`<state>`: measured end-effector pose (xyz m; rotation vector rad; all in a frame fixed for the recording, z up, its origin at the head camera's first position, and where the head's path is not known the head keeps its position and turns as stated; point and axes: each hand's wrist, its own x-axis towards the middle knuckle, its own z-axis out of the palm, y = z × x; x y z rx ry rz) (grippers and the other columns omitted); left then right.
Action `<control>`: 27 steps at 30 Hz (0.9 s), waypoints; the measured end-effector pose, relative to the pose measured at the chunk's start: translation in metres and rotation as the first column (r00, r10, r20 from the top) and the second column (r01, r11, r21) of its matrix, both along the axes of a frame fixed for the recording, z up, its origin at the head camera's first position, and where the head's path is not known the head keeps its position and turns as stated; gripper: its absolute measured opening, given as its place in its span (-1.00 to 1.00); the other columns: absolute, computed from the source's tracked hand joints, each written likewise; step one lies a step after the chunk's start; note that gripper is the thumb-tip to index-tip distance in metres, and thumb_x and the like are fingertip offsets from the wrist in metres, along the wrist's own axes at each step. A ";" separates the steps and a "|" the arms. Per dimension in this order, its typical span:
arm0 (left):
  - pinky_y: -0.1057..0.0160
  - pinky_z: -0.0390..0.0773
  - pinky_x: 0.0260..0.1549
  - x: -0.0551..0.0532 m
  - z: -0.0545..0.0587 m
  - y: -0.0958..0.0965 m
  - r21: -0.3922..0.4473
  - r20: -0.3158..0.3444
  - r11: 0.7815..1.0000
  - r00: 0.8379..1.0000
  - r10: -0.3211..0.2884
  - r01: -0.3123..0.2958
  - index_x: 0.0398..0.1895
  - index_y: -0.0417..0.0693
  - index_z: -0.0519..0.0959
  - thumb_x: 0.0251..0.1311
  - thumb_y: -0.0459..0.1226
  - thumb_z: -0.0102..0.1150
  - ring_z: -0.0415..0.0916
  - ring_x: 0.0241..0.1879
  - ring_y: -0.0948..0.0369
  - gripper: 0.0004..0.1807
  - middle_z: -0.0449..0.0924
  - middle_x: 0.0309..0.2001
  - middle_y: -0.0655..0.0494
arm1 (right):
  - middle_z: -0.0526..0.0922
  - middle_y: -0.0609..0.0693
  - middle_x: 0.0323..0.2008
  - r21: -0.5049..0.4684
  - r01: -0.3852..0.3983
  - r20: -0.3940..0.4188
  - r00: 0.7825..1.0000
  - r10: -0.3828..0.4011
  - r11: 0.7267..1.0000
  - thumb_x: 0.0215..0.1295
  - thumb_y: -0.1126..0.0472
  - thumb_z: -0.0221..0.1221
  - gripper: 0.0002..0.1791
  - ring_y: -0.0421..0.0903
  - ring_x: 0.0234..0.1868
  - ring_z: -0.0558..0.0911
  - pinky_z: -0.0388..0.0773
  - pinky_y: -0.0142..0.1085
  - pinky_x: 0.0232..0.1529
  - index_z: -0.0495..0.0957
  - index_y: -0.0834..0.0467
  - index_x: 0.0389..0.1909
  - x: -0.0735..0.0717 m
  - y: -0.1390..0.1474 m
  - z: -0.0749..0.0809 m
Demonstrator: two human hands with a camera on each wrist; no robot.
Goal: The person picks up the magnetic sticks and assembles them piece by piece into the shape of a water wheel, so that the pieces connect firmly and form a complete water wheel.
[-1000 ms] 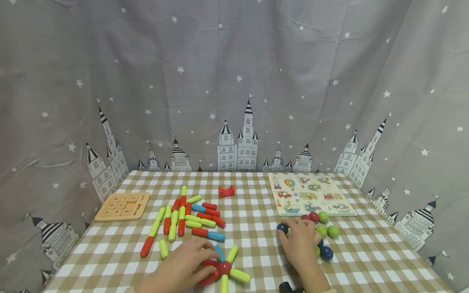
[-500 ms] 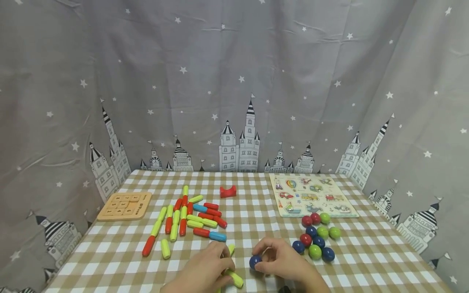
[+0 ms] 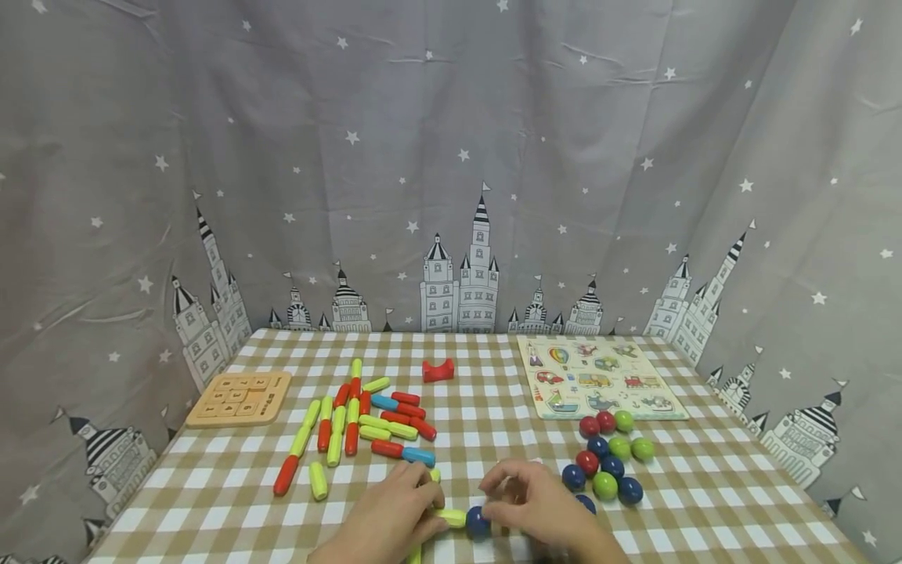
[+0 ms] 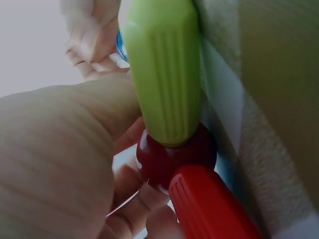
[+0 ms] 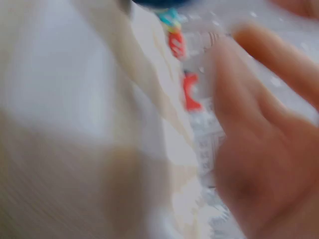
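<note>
Near the left edge of the desk [image 3: 486, 407], toward the far left corner, a wooden tray [image 3: 270, 401] holding number tiles [image 3: 235, 395]; next, left of the desk's middle, a spread of red, yellow-green and blue sticks [image 3: 337, 439], some end to end; nearer the near edge, a lone yellow-green stick [image 3: 318, 480]; at the near edge, left of centre, the left hand [image 3: 395, 505], curled round a ball-and-stick piece [image 4: 169, 79]; in the left wrist view, a dark red ball [image 4: 154, 162] at its hub, a green stick and a red stick [image 4: 209, 204] touching it; farther back, toward the far edge, a small red stand [image 3: 438, 375]; close to the middle of the near edge, a blue ball [image 3: 476, 523], against the piece's rightward tip; then the right hand [image 3: 532, 501], thumb at that ball, fingers half bent, blurred in its wrist view; cannot tell whether pinching or merely touching; farther right, a cluster of red, blue and green balls [image 3: 613, 468]; by the far right corner, a picture board [image 3: 637, 366] bearing picture pieces [image 3: 594, 380].
</note>
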<state>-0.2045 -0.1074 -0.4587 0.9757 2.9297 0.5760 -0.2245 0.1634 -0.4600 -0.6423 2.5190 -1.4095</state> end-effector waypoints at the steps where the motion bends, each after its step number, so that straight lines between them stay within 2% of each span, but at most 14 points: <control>1: 0.40 0.40 -0.36 0.000 0.000 0.000 0.008 0.002 1.000 1.000 -0.007 0.007 -0.24 0.30 0.66 0.26 0.07 0.37 0.26 -0.25 0.40 -0.83 0.35 -0.26 0.41 | 0.68 -0.12 -0.29 0.071 0.103 -0.105 0.990 -0.095 0.992 0.26 0.18 0.38 -0.85 -0.22 -0.39 0.59 0.52 -0.37 -0.37 0.68 0.02 -0.16 0.000 0.003 0.003; 2: 0.41 0.39 -0.37 0.000 -0.001 0.000 0.017 0.003 1.000 1.000 -0.015 0.015 -0.24 0.31 0.67 0.25 0.06 0.38 0.25 -0.25 0.41 -0.84 0.36 -0.25 0.42 | 0.65 -0.13 -0.31 0.153 0.241 -0.209 0.956 -0.207 0.958 0.27 0.15 0.36 -0.86 -0.21 -0.42 0.57 0.50 -0.34 -0.40 0.67 0.00 -0.18 0.001 0.007 0.006; 3: 0.42 0.39 -0.37 0.000 -0.001 -0.001 0.027 0.006 0.999 1.000 -0.024 0.024 -0.23 0.32 0.67 0.24 0.05 0.40 0.25 -0.25 0.42 -0.85 0.37 -0.24 0.42 | 0.63 -0.13 -0.32 0.210 0.389 -0.297 0.900 -0.320 0.897 0.27 0.14 0.34 -0.89 -0.20 -0.43 0.54 0.48 -0.31 -0.43 0.66 0.00 -0.21 0.001 0.012 0.010; 5: 0.43 0.40 -0.35 0.000 -0.001 -0.001 0.044 0.019 0.998 0.999 -0.042 0.041 -0.22 0.33 0.69 0.22 0.02 0.42 0.26 -0.25 0.43 -0.86 0.39 -0.21 0.43 | 0.58 -0.08 -0.35 0.281 0.621 -0.398 0.769 -0.500 0.732 0.23 0.14 0.31 -0.89 -0.15 -0.45 0.51 0.44 -0.25 -0.47 0.63 0.04 -0.26 0.002 0.021 0.016; 6: 0.42 0.41 -0.33 0.000 -0.001 -0.002 0.051 0.025 0.997 0.998 -0.053 0.052 -0.21 0.33 0.69 0.22 0.01 0.42 0.27 -0.24 0.44 -0.87 0.41 -0.19 0.43 | 0.57 -0.04 -0.36 0.313 0.687 -0.416 0.720 -0.556 0.656 0.21 0.12 0.31 -0.87 -0.13 -0.46 0.51 0.42 -0.22 -0.48 0.61 0.06 -0.28 0.003 0.025 0.019; 7: 0.42 0.43 -0.31 0.000 -0.001 -0.002 0.055 0.028 0.997 0.998 -0.064 0.063 -0.21 0.34 0.70 0.22 -0.01 0.43 0.28 -0.23 0.44 -0.87 0.42 -0.17 0.42 | 0.56 -0.02 -0.38 0.354 0.718 -0.399 0.696 -0.597 0.600 0.20 0.09 0.30 -0.83 -0.11 -0.46 0.51 0.40 -0.21 -0.50 0.58 0.08 -0.30 0.004 0.029 0.022; 8: 0.41 0.43 -0.29 0.000 -0.001 -0.003 0.056 0.032 0.996 0.997 -0.076 0.074 -0.21 0.34 0.70 0.22 -0.02 0.44 0.28 -0.22 0.45 -0.87 0.43 -0.15 0.42 | 0.56 -0.01 -0.40 0.386 0.724 -0.373 0.690 -0.621 0.572 0.21 0.06 0.31 -0.79 -0.08 -0.48 0.51 0.39 -0.19 -0.53 0.56 0.09 -0.31 0.005 0.032 0.024; 12: 0.40 0.45 -0.23 -0.002 0.001 -0.008 0.043 0.028 0.989 0.989 -0.144 0.143 -0.19 0.32 0.70 0.23 -0.03 0.44 0.31 -0.21 0.47 -0.86 0.48 -0.10 0.41 | 0.56 -0.02 -0.47 0.489 0.670 -0.270 0.725 -0.633 0.559 0.15 -0.04 0.40 -0.65 -0.07 -0.49 0.52 0.40 -0.15 -0.56 0.52 0.11 -0.34 0.005 0.035 0.024; 15: 0.37 0.48 -0.18 -0.004 0.003 -0.011 0.067 0.076 0.982 0.981 -0.179 0.174 -0.16 0.34 0.69 0.28 0.06 0.36 0.35 -0.18 0.47 -0.84 0.49 -0.06 0.43 | 0.57 -0.04 -0.48 0.540 0.642 -0.255 0.741 -0.622 0.544 0.07 -0.04 0.45 -0.62 -0.07 -0.47 0.52 0.42 -0.12 -0.52 0.51 0.10 -0.33 0.005 0.034 0.022; 19: 0.00 0.49 0.15 -0.005 0.004 -0.011 0.070 0.110 0.989 0.985 -0.136 0.128 -0.02 0.37 0.68 0.41 0.19 0.14 0.46 0.14 0.24 -0.71 0.58 0.12 0.34 | 0.60 -0.04 -0.47 0.569 0.625 -0.249 0.750 -0.612 0.534 0.07 0.00 0.44 -0.67 -0.06 -0.44 0.55 0.46 -0.06 -0.44 0.53 0.09 -0.37 0.003 0.031 0.019; 21: -0.26 0.36 0.24 -0.005 0.003 -0.010 0.026 0.093 0.994 0.990 -0.109 0.107 -0.01 0.42 0.68 0.44 0.22 0.05 0.38 0.33 0.07 -0.69 0.60 0.20 0.29 | 0.62 -0.03 -0.45 0.584 0.614 -0.246 0.757 -0.605 0.531 0.09 0.01 0.43 -0.70 -0.04 -0.41 0.58 0.49 -0.01 -0.42 0.55 0.09 -0.37 0.002 0.029 0.018; 23: -0.35 0.30 0.23 -0.005 0.000 -0.009 -0.012 0.074 0.993 0.990 -0.118 0.119 -0.02 0.44 0.69 0.43 0.24 0.03 0.31 0.40 -0.03 -0.67 0.61 0.22 0.27 | 0.65 -0.02 -0.42 0.584 0.609 -0.253 0.764 -0.593 0.536 0.11 0.01 0.42 -0.72 -0.02 -0.38 0.61 0.51 0.02 -0.40 0.59 0.09 -0.34 0.001 0.024 0.017; 25: -0.36 0.28 0.22 -0.005 -0.003 -0.010 -0.037 0.048 0.989 0.989 -0.141 0.143 -0.07 0.45 0.71 0.43 0.25 0.02 0.29 0.42 -0.05 -0.67 0.63 0.17 0.32 | 0.68 -0.04 -0.38 0.544 0.606 -0.271 0.781 -0.563 0.580 0.11 -0.01 0.43 -0.72 -0.04 -0.35 0.63 0.54 0.00 -0.38 0.64 0.07 -0.29 0.000 0.018 0.015; 27: -0.35 0.28 0.21 -0.004 -0.004 -0.011 -0.039 0.032 0.983 0.984 -0.176 0.177 -0.07 0.44 0.72 0.44 0.24 0.02 0.29 0.41 -0.06 -0.67 0.62 0.14 0.34 | 0.69 -0.06 -0.35 0.456 0.553 -0.233 0.830 -0.506 0.697 0.13 -0.01 0.45 -0.70 -0.08 -0.34 0.63 0.55 -0.09 -0.37 0.68 0.05 -0.21 0.000 0.012 0.012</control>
